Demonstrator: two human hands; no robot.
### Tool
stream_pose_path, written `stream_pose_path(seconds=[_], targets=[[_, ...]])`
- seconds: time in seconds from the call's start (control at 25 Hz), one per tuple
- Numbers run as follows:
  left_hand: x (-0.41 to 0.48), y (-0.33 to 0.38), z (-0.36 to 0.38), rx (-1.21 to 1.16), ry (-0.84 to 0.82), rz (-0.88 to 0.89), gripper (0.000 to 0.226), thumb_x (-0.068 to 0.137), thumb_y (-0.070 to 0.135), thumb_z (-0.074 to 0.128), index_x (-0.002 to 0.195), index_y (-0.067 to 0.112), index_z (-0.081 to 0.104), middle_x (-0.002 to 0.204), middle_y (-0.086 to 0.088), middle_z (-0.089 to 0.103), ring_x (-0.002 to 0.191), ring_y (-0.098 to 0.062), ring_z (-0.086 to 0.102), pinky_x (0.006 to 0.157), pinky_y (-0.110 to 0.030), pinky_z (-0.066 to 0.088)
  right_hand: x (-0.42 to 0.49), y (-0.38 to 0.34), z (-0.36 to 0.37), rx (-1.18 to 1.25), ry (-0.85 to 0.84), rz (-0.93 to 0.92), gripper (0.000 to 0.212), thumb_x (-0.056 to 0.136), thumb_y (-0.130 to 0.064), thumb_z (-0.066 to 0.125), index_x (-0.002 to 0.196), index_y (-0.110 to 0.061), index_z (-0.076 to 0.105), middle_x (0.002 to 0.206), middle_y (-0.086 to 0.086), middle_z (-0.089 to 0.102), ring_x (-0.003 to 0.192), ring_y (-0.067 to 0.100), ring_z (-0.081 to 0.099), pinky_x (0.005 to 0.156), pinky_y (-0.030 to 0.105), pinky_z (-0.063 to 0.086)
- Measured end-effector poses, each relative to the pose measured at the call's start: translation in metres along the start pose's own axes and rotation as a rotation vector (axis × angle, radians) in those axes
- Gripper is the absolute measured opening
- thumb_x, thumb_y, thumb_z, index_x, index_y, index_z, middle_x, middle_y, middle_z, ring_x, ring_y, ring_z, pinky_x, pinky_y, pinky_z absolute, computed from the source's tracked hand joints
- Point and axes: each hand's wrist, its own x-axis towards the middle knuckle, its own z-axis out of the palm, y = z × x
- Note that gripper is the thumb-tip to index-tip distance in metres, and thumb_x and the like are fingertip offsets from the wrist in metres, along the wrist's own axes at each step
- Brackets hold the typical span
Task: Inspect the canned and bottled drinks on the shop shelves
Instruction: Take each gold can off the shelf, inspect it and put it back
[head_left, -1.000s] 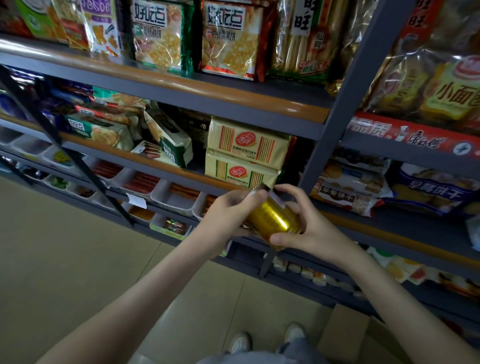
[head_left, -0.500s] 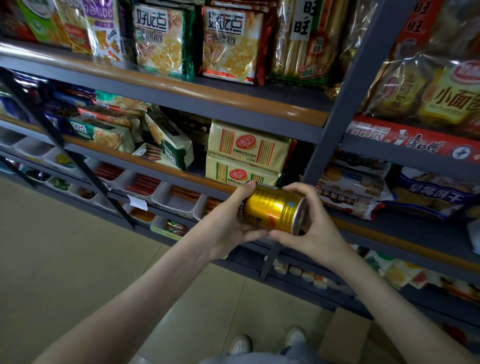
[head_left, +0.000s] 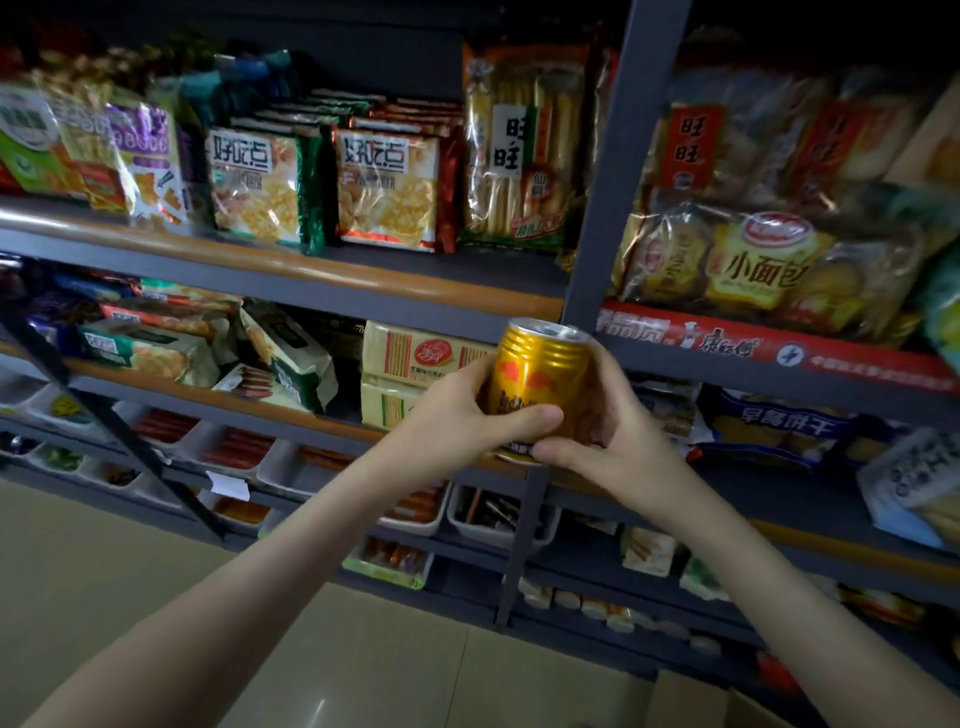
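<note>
The left grip (head_left: 457, 423) is closing round the left side of the gold can (head_left: 537, 376); its thumb (head_left: 524, 415) is lying across the front of the can's lower half, over the dark lettering, while its other fingers are passing behind the can and are hidden; the right grip (head_left: 618, 441) is wrapping the can's right side; its thumb (head_left: 558, 451) is pressing along the bottom rim, and its fingers (head_left: 610, 379) are curling up the far side almost to the ribbed shoulder; neither grip is spread, both are clasping the can between them.

The can is standing nearly upright in the air, tipping a little so that its silver lid (head_left: 550, 332) is showing; a red motif is facing the camera above the left thumb; the can is touching no shelf, and it is hanging just in front of the grey shelf post (head_left: 618, 182).

Behind the left grip, two pale yellow cracker packs (head_left: 415, 358) are lying stacked on the middle shelf (head_left: 249, 405); biscuit bags (head_left: 387, 192) are standing in a row on the shelf above; white trays of red sausages (head_left: 234, 447) are sitting lower down; a red label strip (head_left: 769, 343) is running along the shelf edge to the right of the post; beige floor tiles (head_left: 104, 571) are showing below the forearms.
</note>
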Motion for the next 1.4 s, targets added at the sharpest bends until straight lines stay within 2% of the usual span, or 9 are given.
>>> stream_pose_path(seconds=[0.16,0.28,0.44,0.6,0.76,0.92,1.08,1.24,1.4], targets=[[0.023,0.022,0.013,-0.178,-0.066,0.008,0.058,0.068,0.051,0.078,0.115,0.022,0.062,0.106,0.004,0.073,0.099,-0.010,0.068,0.093,-0.034,0.052,0.004,-0.020,-0.029,-0.176,0.004,-0.034,0.086,0.072,-0.047,0.074,0.139,-0.051,0.021,0.138,-0.023,0.044,0.125,-0.003,0.047,0.102,0.020,0.042],[0.033,0.055,0.011,-0.029,0.001,0.114,0.063,0.062,0.059,0.076,0.114,0.026,0.062,0.101,0.008,0.073,0.094,-0.004,0.068,0.089,-0.032,0.054,0.008,-0.054,-0.061,-0.308,0.065,-0.096,0.085,0.068,-0.072,0.065,0.140,-0.053,0.024,0.139,-0.029,0.040,0.128,-0.007,0.041,0.106,0.027,0.041],[0.047,0.131,-0.003,0.324,0.235,0.456,0.071,0.060,0.065,0.074,0.120,0.033,0.055,0.094,0.018,0.067,0.086,0.007,0.062,0.073,-0.011,0.050,0.024,-0.143,-0.114,-0.558,0.155,-0.260,0.075,0.068,-0.071,0.065,0.135,-0.049,0.038,0.128,-0.028,0.048,0.117,-0.010,0.047,0.091,0.014,0.044],[0.068,0.210,-0.021,0.369,0.443,0.765,0.069,0.062,0.077,0.063,0.121,0.044,0.045,0.097,0.026,0.061,0.094,0.013,0.058,0.073,-0.004,0.045,0.050,-0.243,-0.160,-0.685,0.114,-0.421,0.053,0.064,-0.066,0.072,0.112,-0.050,0.056,0.111,-0.027,0.062,0.103,-0.008,0.058,0.080,0.014,0.052],[0.100,0.253,-0.045,0.436,0.653,0.987,0.061,0.088,0.063,0.041,0.135,0.025,0.046,0.128,0.012,0.055,0.121,0.000,0.048,0.094,-0.017,0.041,0.080,-0.296,-0.201,-0.654,0.119,-0.458,0.038,0.068,-0.046,0.078,0.103,-0.034,0.068,0.102,-0.009,0.072,0.097,0.008,0.067,0.083,0.024,0.053],[0.145,0.261,-0.065,0.926,0.947,1.162,0.052,0.095,0.039,0.049,0.131,0.002,0.053,0.137,-0.017,0.049,0.132,-0.029,0.039,0.112,-0.031,0.028,0.118,-0.315,-0.226,-0.706,0.193,-0.376,0.034,0.061,-0.050,0.069,0.093,-0.037,0.066,0.096,-0.011,0.070,0.094,0.002,0.065,0.087,0.021,0.048],[0.168,0.255,-0.081,1.184,0.955,1.294,0.046,0.092,0.036,0.052,0.125,0.005,0.061,0.142,-0.020,0.044,0.135,-0.034,0.034,0.115,-0.047,0.026,0.164,-0.317,-0.250,-0.899,0.246,-0.214,0.054,0.062,-0.057,0.071,0.108,-0.029,0.067,0.107,-0.009,0.066,0.106,0.010,0.058,0.096,0.027,0.043],[0.173,0.254,-0.090,1.215,0.910,1.323,0.044,0.093,0.040,0.047,0.121,0.009,0.062,0.147,-0.014,0.035,0.138,-0.032,0.030,0.114,-0.049,0.025,0.202,-0.307,-0.272,-1.152,0.202,-0.052,0.059,0.075,-0.053,0.072,0.123,-0.022,0.060,0.117,-0.004,0.062,0.103,0.013,0.056,0.083,0.027,0.045],[0.176,0.252,-0.090,1.206,0.905,1.330,0.040,0.094,0.041,0.045,0.121,0.013,0.056,0.149,-0.012,0.031,0.140,-0.032,0.027,0.113,-0.051,0.026,0.226,-0.303,-0.276,-1.310,0.107,0.060,0.064,0.080,-0.054,0.067,0.129,-0.013,0.057,0.125,0.002,0.060,0.108,0.017,0.055,0.090,0.029,0.047]])
